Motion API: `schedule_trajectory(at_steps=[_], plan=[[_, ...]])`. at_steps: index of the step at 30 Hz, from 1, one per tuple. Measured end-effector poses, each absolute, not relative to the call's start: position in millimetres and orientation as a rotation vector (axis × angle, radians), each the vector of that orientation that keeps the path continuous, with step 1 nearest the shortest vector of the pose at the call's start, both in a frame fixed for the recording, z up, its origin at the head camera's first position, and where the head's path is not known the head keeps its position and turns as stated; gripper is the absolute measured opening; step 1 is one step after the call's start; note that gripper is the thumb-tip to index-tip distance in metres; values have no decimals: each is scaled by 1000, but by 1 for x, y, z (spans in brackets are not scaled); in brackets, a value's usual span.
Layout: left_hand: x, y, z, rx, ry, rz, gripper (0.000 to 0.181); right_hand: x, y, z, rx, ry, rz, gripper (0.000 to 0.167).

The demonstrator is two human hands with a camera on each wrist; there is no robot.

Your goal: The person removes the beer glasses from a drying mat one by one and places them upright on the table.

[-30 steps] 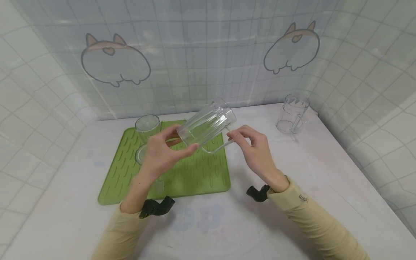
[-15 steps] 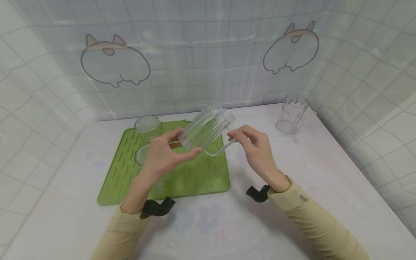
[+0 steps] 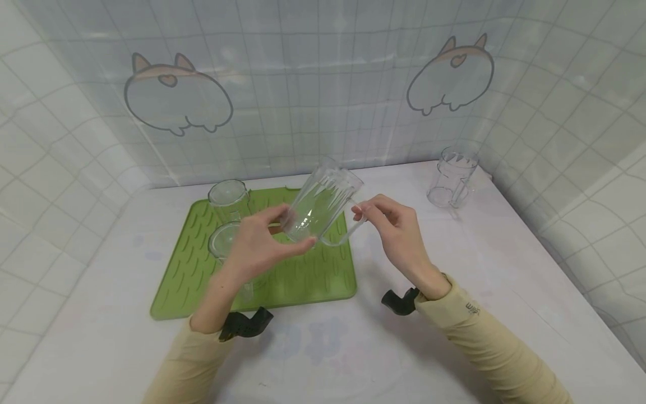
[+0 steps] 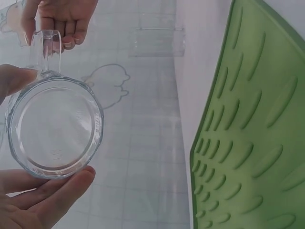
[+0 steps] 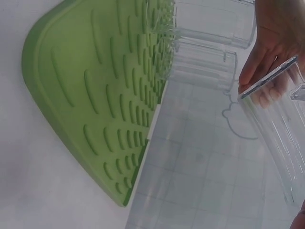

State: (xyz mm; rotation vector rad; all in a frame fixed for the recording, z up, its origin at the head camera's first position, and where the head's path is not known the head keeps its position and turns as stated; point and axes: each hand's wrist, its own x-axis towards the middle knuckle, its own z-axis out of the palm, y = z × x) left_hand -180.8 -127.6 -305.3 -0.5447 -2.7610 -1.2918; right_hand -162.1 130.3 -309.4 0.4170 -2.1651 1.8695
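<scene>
A clear glass mug is held tilted in the air above the green mat. The left hand grips its lower-left end between thumb and fingers. The right hand pinches the mug's handle from the right. In the left wrist view the round end of the mug faces the camera, with left fingers below it and the right hand at the handle. In the right wrist view the mug slants at the right edge, the left hand around its end.
Two more glass mugs, a rear one and a front one partly behind the left hand, stand on the mat's left side. Another glass mug stands at the table's back right. Tiled-pattern walls enclose the table at the back and sides.
The held mug has turned slightly more upright, its lower end moving a little right and down with the left hand. The right hand stays nearly in place at the handle.
</scene>
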Motion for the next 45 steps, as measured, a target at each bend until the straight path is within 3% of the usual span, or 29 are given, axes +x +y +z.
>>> schedule_trajectory(at_steps=[31, 45], plan=[[-178, -115, -312, -629, -2796, -1212, 47, -156, 130, -302, 438, -2176, 2039, 28], [-179, -113, -316, -632, -2827, -1209, 46, -158, 126, -300, 471, -2084, 2253, 20]])
